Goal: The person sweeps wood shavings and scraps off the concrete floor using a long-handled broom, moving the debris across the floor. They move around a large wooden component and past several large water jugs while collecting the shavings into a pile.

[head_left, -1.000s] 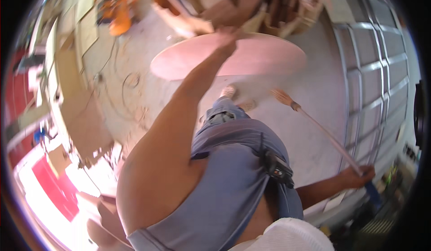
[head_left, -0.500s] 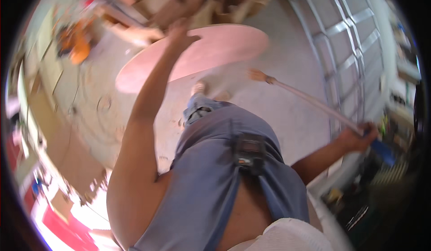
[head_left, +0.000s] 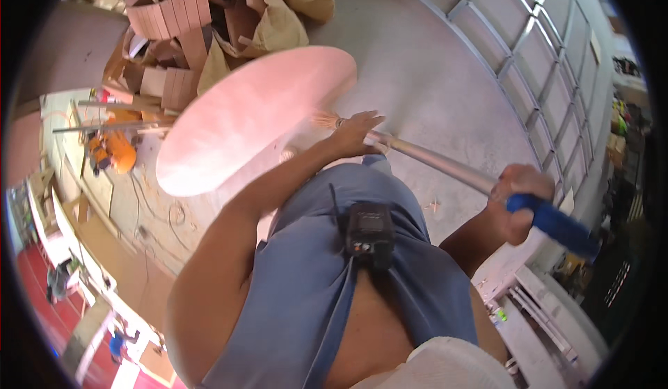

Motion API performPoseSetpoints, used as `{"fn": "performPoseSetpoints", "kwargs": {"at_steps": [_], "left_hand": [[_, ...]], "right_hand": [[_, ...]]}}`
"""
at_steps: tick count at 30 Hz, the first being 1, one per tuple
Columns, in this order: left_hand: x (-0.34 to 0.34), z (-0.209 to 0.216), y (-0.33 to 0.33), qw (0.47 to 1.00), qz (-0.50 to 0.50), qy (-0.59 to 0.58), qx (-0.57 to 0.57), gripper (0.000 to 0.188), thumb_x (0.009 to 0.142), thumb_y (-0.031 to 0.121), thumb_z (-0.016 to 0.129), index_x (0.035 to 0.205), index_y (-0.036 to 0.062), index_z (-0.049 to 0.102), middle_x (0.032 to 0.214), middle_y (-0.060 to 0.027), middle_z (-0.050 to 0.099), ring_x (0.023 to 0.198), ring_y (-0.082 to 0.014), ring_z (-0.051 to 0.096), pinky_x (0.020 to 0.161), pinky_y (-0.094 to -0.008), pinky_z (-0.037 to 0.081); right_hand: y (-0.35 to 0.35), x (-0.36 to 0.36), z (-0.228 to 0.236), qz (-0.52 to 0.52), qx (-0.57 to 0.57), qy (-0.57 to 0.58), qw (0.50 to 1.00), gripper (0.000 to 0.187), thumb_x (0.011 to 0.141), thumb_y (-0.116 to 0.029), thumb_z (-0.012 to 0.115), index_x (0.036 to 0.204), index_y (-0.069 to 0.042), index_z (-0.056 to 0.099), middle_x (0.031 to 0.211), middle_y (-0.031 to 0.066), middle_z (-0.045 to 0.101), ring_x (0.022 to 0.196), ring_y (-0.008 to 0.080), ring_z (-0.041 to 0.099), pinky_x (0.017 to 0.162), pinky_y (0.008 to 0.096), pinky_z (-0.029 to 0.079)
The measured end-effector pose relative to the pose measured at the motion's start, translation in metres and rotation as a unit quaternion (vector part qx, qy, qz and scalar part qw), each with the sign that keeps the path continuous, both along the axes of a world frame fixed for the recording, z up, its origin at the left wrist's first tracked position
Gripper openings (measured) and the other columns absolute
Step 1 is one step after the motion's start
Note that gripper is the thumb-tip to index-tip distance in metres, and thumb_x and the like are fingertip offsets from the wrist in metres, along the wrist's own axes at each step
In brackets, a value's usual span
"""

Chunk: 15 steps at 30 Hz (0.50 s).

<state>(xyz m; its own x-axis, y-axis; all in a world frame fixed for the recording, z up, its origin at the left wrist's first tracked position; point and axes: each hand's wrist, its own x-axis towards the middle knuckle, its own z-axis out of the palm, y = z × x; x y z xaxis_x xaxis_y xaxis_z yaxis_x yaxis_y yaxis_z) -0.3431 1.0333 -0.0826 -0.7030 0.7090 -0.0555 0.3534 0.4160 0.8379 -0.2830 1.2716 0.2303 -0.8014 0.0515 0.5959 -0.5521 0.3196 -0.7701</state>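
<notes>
My right hand [head_left: 518, 204] is closed round the pole of a straw-ended broom [head_left: 438, 165], just beside its blue grip. The broom slants across in front of me, its straw bristles toward the left. My left hand [head_left: 356, 133] lies over the pole near the bristles, fingers stretched out; whether it touches the pole is hard to tell. Past that hand is a large pale pink oval panel [head_left: 257, 114], low over the floor. A black radio-like device [head_left: 370, 232] hangs at the front of my blue garment.
Brown paper sacks and wood scraps [head_left: 184, 37] are heaped at the far left. Metal framing [head_left: 511, 58] lines the far right. An orange tool [head_left: 118, 152] and loose cable [head_left: 174, 215] lie on the left floor. Shelves of clutter [head_left: 619, 138] stand at the right.
My left hand has come down and right, from over the oval panel to the broom's pole. The right hand keeps its hold. The view has swung, so the panel sits farther left.
</notes>
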Motion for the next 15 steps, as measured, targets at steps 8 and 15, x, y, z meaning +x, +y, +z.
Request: {"fn": "performPoseSetpoints", "kwargs": {"at_steps": [8, 15], "left_hand": [[-0.069, 0.048, 0.265, 0.999, -0.036, 0.025, -0.001, 0.016, 0.082, 0.026, 0.074, 0.094, 0.0167, 0.068, 0.085, -0.0120, 0.069, 0.082, -0.0369, 0.068, 0.072, -0.0511, 0.052], [-0.217, 0.101, 0.354, 0.966, 0.129, 0.208, 0.077, 0.020, 0.077, 0.023, 0.077, 0.094, 0.0151, 0.069, 0.086, -0.0105, 0.069, 0.088, -0.0340, 0.068, 0.081, -0.0476, 0.053]], "right_hand": [[0.251, -0.009, 0.070, -0.142, -0.161, 0.157, 0.964, 0.052, 0.090, -0.058, 0.061, 0.093, -0.006, 0.059, 0.069, 0.0016, 0.054, 0.056, 0.0143, 0.051, 0.056, 0.0325, 0.044], [0.381, -0.080, 0.116, -0.490, 0.364, 0.359, 0.707, 0.038, 0.097, -0.042, 0.059, 0.078, -0.009, 0.061, 0.075, 0.0033, 0.063, 0.062, 0.0137, 0.061, 0.053, 0.0301, 0.047]]}}
